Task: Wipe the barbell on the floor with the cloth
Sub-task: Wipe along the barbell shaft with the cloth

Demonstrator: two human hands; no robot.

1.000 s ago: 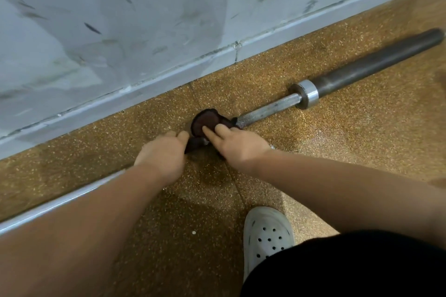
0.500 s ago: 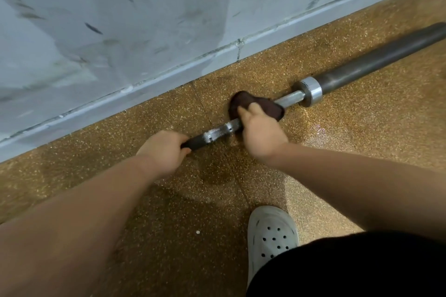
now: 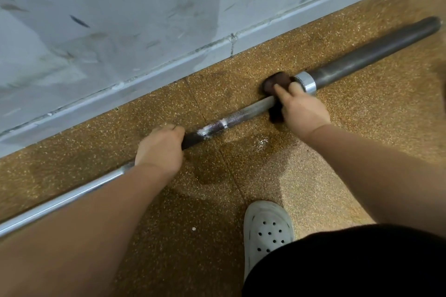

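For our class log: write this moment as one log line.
left hand: grips barbell | right hand: holds dark cloth round barbell beside collar | stage: wiping

This is looking like a gym's weight area. A long steel barbell (image 3: 243,116) with a silver collar and a thick dark grey sleeve is lying on the ground, running from the lower left edge to the upper right corner. Speckled tan rubber floor tiles (image 3: 362,108), meeting in thin seams, are covering the lower frame. A scuffed, pale grey marbled wall (image 3: 120,19) with a plain baseboard is filling the upper left.
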